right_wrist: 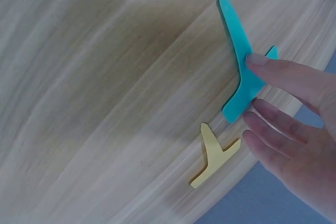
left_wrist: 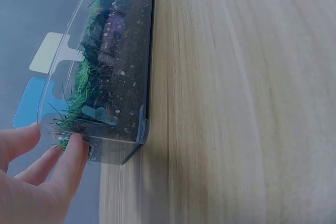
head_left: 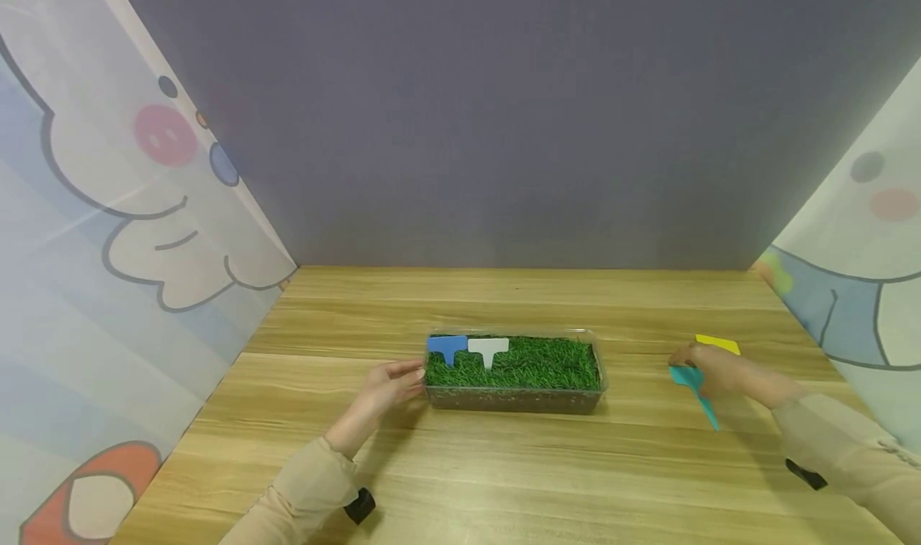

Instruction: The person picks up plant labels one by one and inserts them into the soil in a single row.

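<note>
Touching the clear box [head_left: 514, 401] at its left end, the left hand [head_left: 381, 393] has fingers loosely extended. Within the box's left half stand the blue marker [head_left: 448, 344], then the white marker [head_left: 489, 345]. Well right of the box, the right hand [head_left: 708, 367] pinches the teal marker [head_left: 689, 378] near the yellow marker [head_left: 717, 344].

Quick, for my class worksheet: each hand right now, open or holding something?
Left hand: open, touching the end of the clear container.
Right hand: closed, pinching the teal T-shaped tag.
</note>
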Motion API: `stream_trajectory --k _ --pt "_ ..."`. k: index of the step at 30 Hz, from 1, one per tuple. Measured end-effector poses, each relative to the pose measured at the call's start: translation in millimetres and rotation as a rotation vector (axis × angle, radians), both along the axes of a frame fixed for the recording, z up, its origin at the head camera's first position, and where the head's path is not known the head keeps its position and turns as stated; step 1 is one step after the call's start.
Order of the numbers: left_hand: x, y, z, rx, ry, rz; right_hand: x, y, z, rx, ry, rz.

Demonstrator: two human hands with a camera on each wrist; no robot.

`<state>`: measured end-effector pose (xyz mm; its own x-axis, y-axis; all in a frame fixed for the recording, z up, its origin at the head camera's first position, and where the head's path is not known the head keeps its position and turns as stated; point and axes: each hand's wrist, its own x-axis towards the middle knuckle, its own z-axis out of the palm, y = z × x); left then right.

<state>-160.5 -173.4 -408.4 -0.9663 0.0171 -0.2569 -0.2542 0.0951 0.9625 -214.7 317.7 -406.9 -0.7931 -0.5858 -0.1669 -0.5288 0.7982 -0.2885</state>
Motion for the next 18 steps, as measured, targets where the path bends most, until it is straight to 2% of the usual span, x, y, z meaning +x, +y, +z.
stream_trajectory --k 7,14,18 --pt "-1.2 -0.3 -2.0 0.013 -0.003 0.019 -3.6 -2.7 3.6 0.009 -0.03 0.015" --pt "-1.3 -0.4 -2.8 -0.001 -0.001 0.005 -9.3 -5.4 7.5 0.03 -0.129 -0.033" --pt "-1.0 0.0 -2.2 0.006 -0.002 0.012 -13.0 -4.8 6.4 -0.002 -0.166 -0.037"
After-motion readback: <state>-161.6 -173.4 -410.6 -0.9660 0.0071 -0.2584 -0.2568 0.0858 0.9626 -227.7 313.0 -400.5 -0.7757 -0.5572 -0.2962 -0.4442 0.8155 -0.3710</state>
